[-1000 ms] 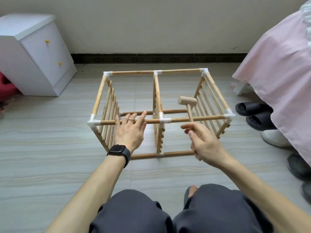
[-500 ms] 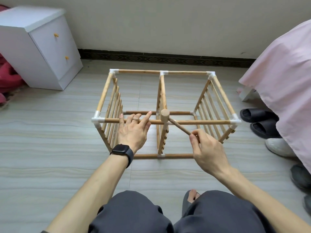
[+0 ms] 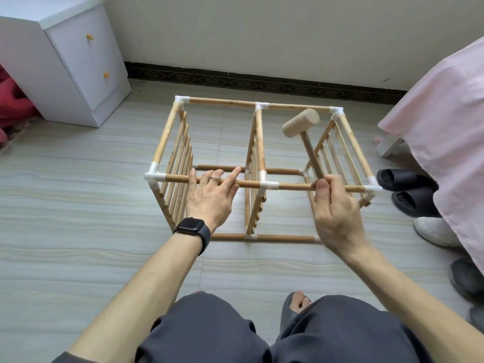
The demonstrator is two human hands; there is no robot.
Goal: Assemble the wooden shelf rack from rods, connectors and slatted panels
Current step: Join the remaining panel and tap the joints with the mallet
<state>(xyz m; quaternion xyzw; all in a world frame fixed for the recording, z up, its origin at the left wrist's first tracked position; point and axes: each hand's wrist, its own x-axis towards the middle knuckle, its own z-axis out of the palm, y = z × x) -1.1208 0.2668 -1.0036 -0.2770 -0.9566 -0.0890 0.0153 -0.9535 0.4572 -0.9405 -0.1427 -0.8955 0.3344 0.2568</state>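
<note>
Lifting back off the joint is the change I see. Half a second ago the mallet head was down on the middle connector; now it is raised again, much as it was a second ago. I read that as one tap landed and another being wound up.

The rack (image 3: 260, 142) lies on its side on the floor (image 3: 78, 205), directly ahead of both hands. It has not shifted under the blow. Its three slatted panels (image 3: 180, 163) stand upright, one beyond the left hand, one between the hands and one past the right.

The mallet (image 3: 309, 148) rises up and slightly left from my right-hand grip, its head well above the frame. The right hand (image 3: 334, 208) is wrapped round the lower end of the handle, thumb on top.

The left hand (image 3: 210, 197) lies flat with fingers straight, pressing on the near top rod (image 3: 248, 182) to steady it. It has stayed there through the swing.

The middle connector (image 3: 267, 185) sits on that rod between the two hands, nearer the left. It looks seated, though I cannot tell whether it is fully home. The frame looks nearly complete, so I judge this to be the tightening stage.
</note>
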